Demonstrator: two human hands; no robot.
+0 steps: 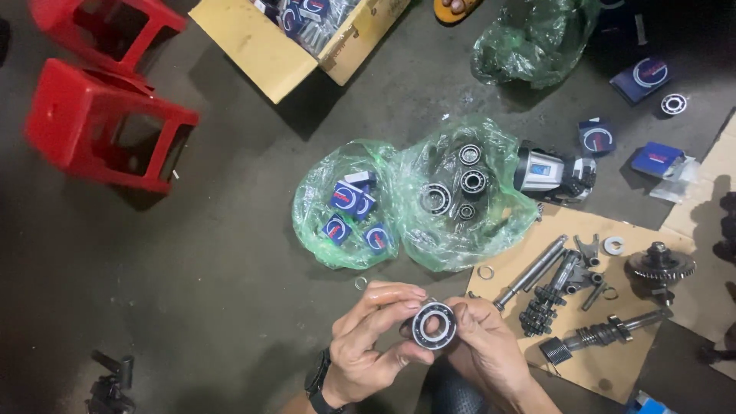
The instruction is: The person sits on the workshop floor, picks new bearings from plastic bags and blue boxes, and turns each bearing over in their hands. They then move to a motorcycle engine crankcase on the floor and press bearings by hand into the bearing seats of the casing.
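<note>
Two bare hands meet low in the middle of the view, over a dark concrete floor (230,291), and between them they hold up a round steel ball bearing (434,325) with its open face turned toward the camera. The left hand (368,345), with a black watch (318,383) on its wrist, has its thumb and fingers curled closed around the bearing's left rim, while the right hand (487,349) pinches the right rim with its fingertips, the rest of its fingers folded underneath. Just beyond the hands lie two crumpled green plastic bags side by side: the left bag (337,207) holds several small blue boxes (349,201), and the right bag (460,199) holds a handful of loose bearings (473,182). A small metal ring (360,283) lies on the floor near the left hand. To the right, a flat sheet of brown cardboard (606,360) carries greasy gear shafts (548,295), a larger toothed gear (659,266) and a washer (613,245). Beside the right bag sits a silver and black machine part (553,175). Further blue boxes (644,77) are scattered at the upper right, near another green bag (533,38). Two red plastic stools (107,126) lie tipped over at the upper left, and an open cardboard carton (268,38) stands at the top.
</note>
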